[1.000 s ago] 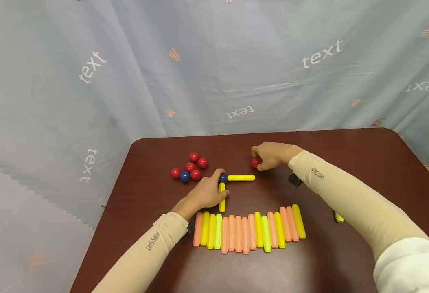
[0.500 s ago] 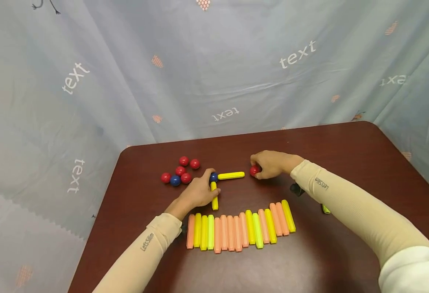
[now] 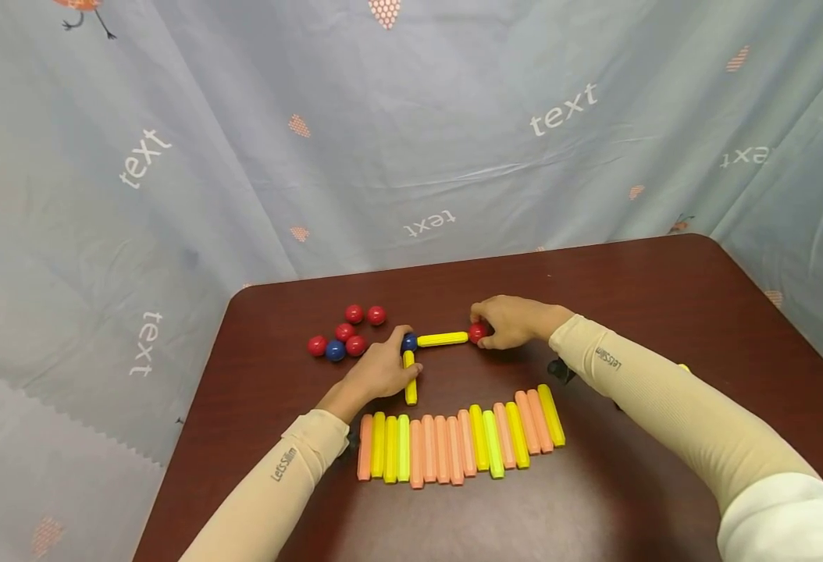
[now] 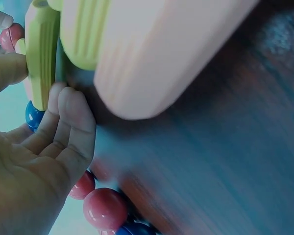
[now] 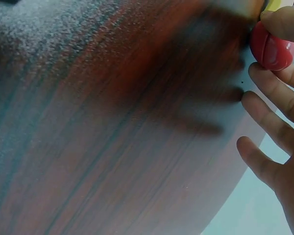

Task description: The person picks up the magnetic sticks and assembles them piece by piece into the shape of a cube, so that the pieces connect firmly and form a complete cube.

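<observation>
My left hand grips a yellow rod between thumb and fingers, with a fingertip curled at the blue ball on the rod's far end. From that ball a second yellow rod runs rightward, so the two rods form a corner. At its right end my right hand pinches a red ball, which meets the rod end in the head view. In the right wrist view thumb and fingertips hold this red ball, while the other fingers spread over the tabletop.
Several loose red balls and a blue ball lie left of my left hand. A row of pink, yellow and lime rods lies nearer on the brown table. A curtain hangs behind. My right sleeve partly hides another yellow piece.
My right hand has brought the red ball left and nearer, up to the end of the sideways yellow rod. My left hand stays at the blue ball and its rod. The head view has shifted.
</observation>
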A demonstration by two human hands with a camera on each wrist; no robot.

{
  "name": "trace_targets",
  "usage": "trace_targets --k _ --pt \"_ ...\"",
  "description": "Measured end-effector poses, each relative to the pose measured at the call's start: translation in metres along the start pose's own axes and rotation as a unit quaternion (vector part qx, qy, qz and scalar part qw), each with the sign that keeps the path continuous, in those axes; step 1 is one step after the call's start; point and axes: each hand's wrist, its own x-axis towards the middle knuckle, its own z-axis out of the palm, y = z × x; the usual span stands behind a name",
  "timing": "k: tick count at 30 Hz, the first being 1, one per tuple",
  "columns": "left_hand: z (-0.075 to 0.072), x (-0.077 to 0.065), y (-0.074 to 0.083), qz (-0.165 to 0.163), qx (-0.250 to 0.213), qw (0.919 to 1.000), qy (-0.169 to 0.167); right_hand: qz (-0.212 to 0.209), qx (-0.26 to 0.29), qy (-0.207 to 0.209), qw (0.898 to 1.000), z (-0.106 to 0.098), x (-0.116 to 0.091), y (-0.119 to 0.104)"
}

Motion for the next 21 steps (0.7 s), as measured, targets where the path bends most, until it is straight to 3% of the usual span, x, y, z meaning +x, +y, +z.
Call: trace_targets --k 10,21 --pt "0.001 0.006 0.004 0.015 0.019 0.9997 0.005 -0.023 -0.002 0.018 1.0 0.006 -0.003 0.001" --pt "-0.003 0.014 0.016 -0.01 0.068 0.9976 -0.003 -0.01 -0.004 0.024 1.0 0.008 -0.005 0.0"
